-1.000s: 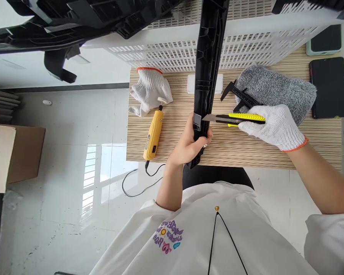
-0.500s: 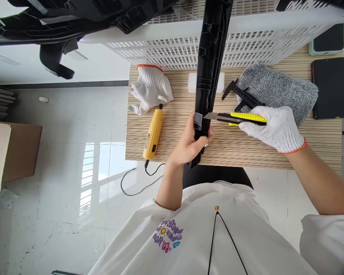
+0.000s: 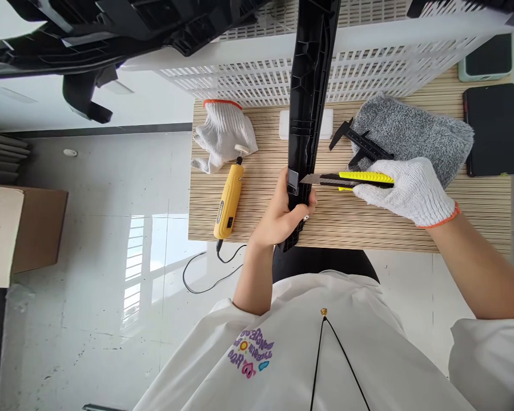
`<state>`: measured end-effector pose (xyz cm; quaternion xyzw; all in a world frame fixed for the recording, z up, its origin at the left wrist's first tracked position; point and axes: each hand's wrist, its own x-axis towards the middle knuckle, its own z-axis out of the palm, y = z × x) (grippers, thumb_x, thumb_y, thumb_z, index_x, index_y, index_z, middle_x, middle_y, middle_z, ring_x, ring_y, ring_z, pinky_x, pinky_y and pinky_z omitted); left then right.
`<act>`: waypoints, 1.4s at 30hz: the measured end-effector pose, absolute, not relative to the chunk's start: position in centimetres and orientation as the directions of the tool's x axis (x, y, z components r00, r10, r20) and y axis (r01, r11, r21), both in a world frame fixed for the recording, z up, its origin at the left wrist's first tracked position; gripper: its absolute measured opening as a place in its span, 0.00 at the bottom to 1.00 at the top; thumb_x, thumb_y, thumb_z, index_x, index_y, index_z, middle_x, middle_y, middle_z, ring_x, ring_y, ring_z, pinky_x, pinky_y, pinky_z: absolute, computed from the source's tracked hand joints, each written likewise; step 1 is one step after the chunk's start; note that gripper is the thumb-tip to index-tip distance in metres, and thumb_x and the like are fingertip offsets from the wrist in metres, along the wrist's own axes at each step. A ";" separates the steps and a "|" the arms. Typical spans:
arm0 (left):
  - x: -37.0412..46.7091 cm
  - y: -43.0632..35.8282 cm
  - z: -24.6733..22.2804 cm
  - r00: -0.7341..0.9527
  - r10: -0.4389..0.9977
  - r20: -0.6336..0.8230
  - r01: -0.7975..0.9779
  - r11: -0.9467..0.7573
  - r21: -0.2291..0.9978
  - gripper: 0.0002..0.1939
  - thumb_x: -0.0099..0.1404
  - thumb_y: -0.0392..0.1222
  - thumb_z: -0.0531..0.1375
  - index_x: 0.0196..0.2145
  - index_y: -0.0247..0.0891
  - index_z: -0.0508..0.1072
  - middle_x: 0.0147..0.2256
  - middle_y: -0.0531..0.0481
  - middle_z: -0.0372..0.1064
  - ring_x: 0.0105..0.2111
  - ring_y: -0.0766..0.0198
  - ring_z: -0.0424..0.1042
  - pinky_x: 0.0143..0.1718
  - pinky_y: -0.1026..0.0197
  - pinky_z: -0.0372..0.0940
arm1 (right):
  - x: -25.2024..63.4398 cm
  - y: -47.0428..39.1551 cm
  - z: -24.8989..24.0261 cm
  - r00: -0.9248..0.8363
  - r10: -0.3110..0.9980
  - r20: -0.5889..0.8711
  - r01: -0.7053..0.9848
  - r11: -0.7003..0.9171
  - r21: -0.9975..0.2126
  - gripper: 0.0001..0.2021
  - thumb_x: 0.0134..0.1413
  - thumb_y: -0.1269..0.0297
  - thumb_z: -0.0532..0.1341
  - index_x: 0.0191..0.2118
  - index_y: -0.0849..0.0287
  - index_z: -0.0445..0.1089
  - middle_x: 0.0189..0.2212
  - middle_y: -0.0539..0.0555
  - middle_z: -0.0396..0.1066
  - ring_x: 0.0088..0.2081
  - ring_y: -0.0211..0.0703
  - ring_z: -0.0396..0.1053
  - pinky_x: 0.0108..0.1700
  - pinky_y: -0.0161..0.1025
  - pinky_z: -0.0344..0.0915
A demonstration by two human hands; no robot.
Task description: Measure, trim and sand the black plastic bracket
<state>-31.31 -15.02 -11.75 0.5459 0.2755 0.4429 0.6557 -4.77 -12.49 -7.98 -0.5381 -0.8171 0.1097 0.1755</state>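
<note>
A long black plastic part slants up from the near table edge past the white basket. My bare left hand is wrapped round its lower end. In my gloved right hand is a yellow and black utility knife with its blade out. The blade tip lies at the part's right side, just by a small grey rectangular patch; whether it touches cannot be made out. Above the right hand lie a black caliper and a grey cloth.
A yellow rotary tool with a cord and a white glove lie at left. A white block sits behind the part. At right rests a black phone. The white basket and more black plastic stand beyond.
The knife and my right hand have shifted slightly left and the blade tip a little lower. The black part's far end has tilted slightly left; my left hand keeps its hold.
</note>
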 end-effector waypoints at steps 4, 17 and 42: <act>-31.3 -15.0 -11.7 0.460 0.877 0.139 -0.292 0.001 0.957 0.19 0.64 0.31 0.56 0.50 0.45 0.57 0.38 0.55 0.65 0.28 0.72 0.64 0.29 0.63 0.62 | -4.7 -12.5 -7.9 -0.371 0.917 0.149 0.849 0.400 -0.346 0.27 0.59 0.39 0.57 0.32 0.61 0.79 0.21 0.53 0.71 0.24 0.40 0.67 0.29 0.38 0.58; -31.4 -15.1 -11.9 0.465 0.878 0.117 -0.266 0.012 0.964 0.22 0.65 0.33 0.57 0.54 0.46 0.57 0.38 0.54 0.65 0.29 0.72 0.65 0.28 0.63 0.61 | -4.7 -12.4 -7.5 -0.413 0.894 0.172 0.837 0.447 -0.314 0.26 0.60 0.40 0.56 0.28 0.60 0.75 0.19 0.52 0.69 0.23 0.38 0.64 0.27 0.37 0.54; -31.6 -15.1 -12.0 0.506 0.853 0.129 -0.296 0.031 0.955 0.29 0.66 0.33 0.57 0.61 0.50 0.54 0.38 0.55 0.65 0.29 0.71 0.64 0.29 0.62 0.61 | -4.1 -12.3 -8.1 -0.436 0.875 0.208 0.827 0.481 -0.292 0.27 0.60 0.38 0.56 0.27 0.59 0.74 0.20 0.52 0.70 0.22 0.39 0.64 0.27 0.38 0.55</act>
